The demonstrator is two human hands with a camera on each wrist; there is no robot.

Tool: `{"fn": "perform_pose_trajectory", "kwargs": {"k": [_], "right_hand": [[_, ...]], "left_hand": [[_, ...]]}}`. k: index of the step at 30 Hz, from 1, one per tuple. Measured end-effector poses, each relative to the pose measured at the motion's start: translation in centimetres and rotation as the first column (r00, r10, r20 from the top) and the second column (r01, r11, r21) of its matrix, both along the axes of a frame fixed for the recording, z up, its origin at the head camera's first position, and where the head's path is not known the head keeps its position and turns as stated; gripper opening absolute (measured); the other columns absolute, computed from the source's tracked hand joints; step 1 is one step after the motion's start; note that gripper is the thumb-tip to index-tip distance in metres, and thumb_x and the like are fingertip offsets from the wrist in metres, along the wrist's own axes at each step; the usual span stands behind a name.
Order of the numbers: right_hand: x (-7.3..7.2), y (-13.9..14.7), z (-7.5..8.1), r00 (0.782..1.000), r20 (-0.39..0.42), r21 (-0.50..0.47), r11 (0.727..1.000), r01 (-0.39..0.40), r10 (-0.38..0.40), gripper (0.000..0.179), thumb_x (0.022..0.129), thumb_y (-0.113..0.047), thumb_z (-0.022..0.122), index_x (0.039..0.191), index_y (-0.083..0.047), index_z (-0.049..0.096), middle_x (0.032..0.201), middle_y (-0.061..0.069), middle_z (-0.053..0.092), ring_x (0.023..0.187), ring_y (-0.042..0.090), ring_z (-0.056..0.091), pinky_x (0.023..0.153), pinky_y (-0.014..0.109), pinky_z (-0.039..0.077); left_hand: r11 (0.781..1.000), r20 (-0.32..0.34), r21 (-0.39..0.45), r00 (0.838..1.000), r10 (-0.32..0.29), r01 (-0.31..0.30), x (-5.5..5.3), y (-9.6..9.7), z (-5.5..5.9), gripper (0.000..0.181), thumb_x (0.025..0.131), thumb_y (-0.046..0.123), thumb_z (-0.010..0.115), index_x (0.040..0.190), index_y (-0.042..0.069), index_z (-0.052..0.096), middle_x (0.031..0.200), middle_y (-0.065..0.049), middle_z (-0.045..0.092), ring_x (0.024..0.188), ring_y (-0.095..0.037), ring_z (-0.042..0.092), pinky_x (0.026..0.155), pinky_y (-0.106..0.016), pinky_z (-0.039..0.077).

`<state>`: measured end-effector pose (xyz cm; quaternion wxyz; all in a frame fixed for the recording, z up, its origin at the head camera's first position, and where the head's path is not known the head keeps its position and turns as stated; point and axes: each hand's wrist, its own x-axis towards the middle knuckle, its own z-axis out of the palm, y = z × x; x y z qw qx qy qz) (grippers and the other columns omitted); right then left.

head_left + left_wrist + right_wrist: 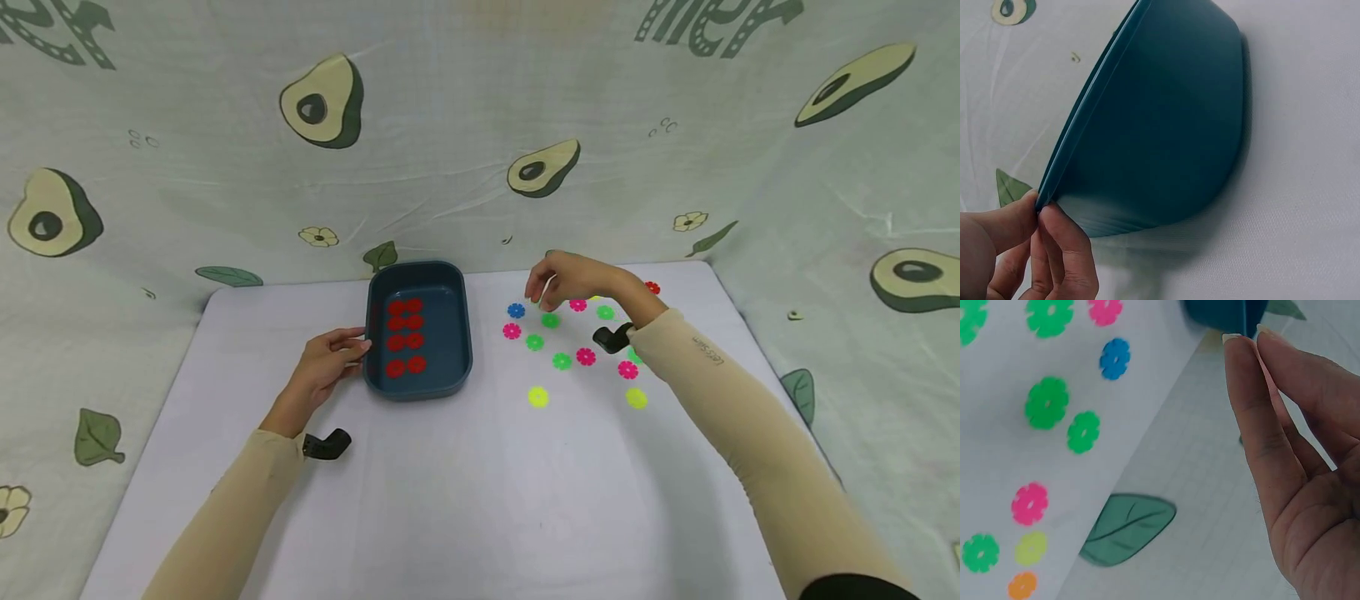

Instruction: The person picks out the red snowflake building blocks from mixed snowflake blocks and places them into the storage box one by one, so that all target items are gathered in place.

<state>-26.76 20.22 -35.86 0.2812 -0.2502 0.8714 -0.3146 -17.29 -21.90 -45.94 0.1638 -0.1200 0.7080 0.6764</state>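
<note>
A dark blue rectangular tray (444, 333) stands left of the table's middle, with several red notched discs (415, 341) laid in two columns inside. My left hand (322, 362) pinches the tray's left rim between thumb and fingers; the left wrist view shows this hand (1063, 250) at the rim close up. Over the far part of the loose discs hovers my right hand (576, 277), fingers bent downward. In the right wrist view, the thumb and fingertips of that hand (1310, 437) are close together with a small gap, and no disc shows between them. A blue disc (516, 310) lies nearest below it.
Right of the tray, green discs (562, 361), pink discs (586, 357) and yellow discs (538, 397) lie scattered on the white table (465, 492). One red disc (652, 287) is near the far edge. An orange disc (1022, 585) shows in the right wrist view. A printed cloth (435, 125) hangs behind.
</note>
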Motion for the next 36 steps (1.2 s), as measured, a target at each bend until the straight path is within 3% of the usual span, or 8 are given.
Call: {"fn": "perform_pose_trajectory", "kwargs": {"k": [5,13,22,30,36], "right_hand": [[0.0,2.4,-0.3,0.999,-0.015,-0.012,0.999,0.050,-0.050,0.019,0.092,0.006,0.076,0.111,0.002,0.073,0.110,0.017,0.071,0.099,0.029,0.069,0.082,0.038,0.062],[0.1,6.3,-0.5,0.986,-0.024,0.001,0.987,0.163,-0.163,0.023,0.095,0.006,0.074,0.118,0.006,0.070,0.120,0.025,0.069,0.106,0.034,0.070,0.093,0.043,0.061],[-0.2,10.8,-2.3,0.966,-0.078,0.025,0.968,0.251,-0.248,0.027,0.095,0.006,0.072,0.121,0.009,0.068,0.123,0.027,0.068,0.114,0.040,0.067,0.096,0.047,0.059],[-0.4,13.9,-3.9,0.922,-0.120,0.073,0.923,0.378,-0.368,0.031,0.100,0.001,0.069,0.130,0.010,0.064,0.129,0.029,0.065,0.116,0.043,0.064,0.102,0.054,0.055],[-0.6,15.8,-4.8,0.891,-0.106,0.098,0.887,0.452,-0.442,0.034,0.103,-0.003,0.066,0.134,0.009,0.061,0.135,0.031,0.060,0.117,0.043,0.059,0.106,0.060,0.049]], "left_hand": [[1.000,0.000,-0.010,1.000,0.000,0.000,0.0,-0.1,-0.1,0.058,0.105,0.008,0.068,0.156,-0.006,0.044,0.099,0.007,0.063,0.079,-0.002,0.062,0.072,-0.020,0.058],[0.999,-0.003,-0.035,1.000,-0.002,0.002,0.0,-0.2,-0.1,0.056,0.105,0.011,0.068,0.155,-0.005,0.046,0.101,0.006,0.063,0.082,-0.002,0.062,0.074,-0.019,0.058],[0.999,0.014,-0.033,1.000,0.000,0.001,-0.1,-0.1,-0.1,0.058,0.105,0.010,0.067,0.157,-0.003,0.045,0.102,0.006,0.062,0.082,-0.002,0.061,0.072,-0.019,0.057],[1.000,0.022,-0.023,1.000,-0.002,0.003,0.0,-0.1,0.1,0.058,0.105,0.010,0.067,0.157,-0.004,0.044,0.100,0.007,0.063,0.081,-0.002,0.062,0.071,-0.019,0.056],[1.000,0.020,-0.026,1.000,-0.007,0.008,-0.1,-0.1,0.1,0.058,0.105,0.010,0.067,0.157,-0.003,0.044,0.101,0.006,0.063,0.081,-0.002,0.061,0.071,-0.019,0.056]]}}
